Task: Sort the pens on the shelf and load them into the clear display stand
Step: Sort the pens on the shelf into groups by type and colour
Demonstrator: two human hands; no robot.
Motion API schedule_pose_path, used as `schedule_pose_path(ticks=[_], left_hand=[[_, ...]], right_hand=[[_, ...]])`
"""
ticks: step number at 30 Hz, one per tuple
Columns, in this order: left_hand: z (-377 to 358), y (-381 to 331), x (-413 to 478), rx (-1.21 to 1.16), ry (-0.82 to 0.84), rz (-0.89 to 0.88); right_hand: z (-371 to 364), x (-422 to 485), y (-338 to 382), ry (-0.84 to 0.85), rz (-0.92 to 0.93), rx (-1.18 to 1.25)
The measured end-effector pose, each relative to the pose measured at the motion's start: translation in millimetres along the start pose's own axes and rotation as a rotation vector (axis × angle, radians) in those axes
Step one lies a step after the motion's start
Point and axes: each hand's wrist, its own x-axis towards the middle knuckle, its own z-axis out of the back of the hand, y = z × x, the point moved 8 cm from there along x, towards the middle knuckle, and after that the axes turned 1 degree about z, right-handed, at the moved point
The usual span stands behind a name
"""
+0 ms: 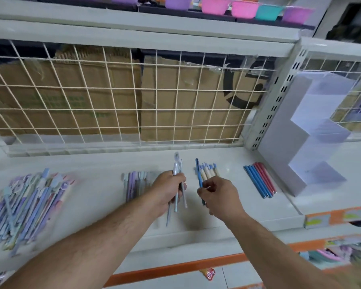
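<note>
The left grip [167, 190] holds several pale pens [176, 170]; the right grip [219, 197] pinches 1 blue pen [198, 174]. Better to lay it parallel beside the blue row [255, 181], centre right of the frame.

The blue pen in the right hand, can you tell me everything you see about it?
The blue pen is a thin, plain stick, dark blue all along, probably plastic. The right hand pinches its lower half, holding it over the white shelf, top end pointing away. Its bottom end pokes out below the hand. Beige pens lie behind it; whether they touch it, I cannot tell.
</note>
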Motion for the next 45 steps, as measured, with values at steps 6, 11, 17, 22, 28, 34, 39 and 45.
schedule_pose_path(ticks=[6, 11, 17, 22, 28, 34, 39, 45], left_hand=[[-45.5, -2.9, 8.1, 0.028, 0.014, -0.001], [-73.4, -1.5, 14.9, 0.018, 0.021, 0.009], [-95.0, 3.0, 22.0, 0.010, 0.000, 0.019], [-106.2, 2.0, 24.5, -0.001, -0.004, 0.012], [-103.7, -0.2, 21.5, -0.029, -0.009, -0.003], [-93.8, 3.9, 15.5, -0.153, 0.023, 0.001], [-69.0, 6.7, 10.1, -0.189, 0.000, -0.011], [-31.5, 7.5, 0.5, -0.221, -0.006, -0.006]], right_hand=[[64.3, 23.8, -44.2, -0.144, 0.004, -0.261], [96.1, 42.8, -71.6, -0.177, -0.013, -0.485], [118.0, 59.2, -83.9, -0.165, 0.007, -0.672], [122.5, 66.6, -85.1, -0.149, 0.063, -0.746], [120.5, 64.6, -77.8, -0.163, 0.131, -0.655], [71.3, 40.1, -28.7, 0.095, 0.247, -0.014], [35.1, 28.1, -13.5, 0.270, 0.116, 0.181], [-4.2, 17.3, -1.7, 0.350, 0.062, 0.210]])
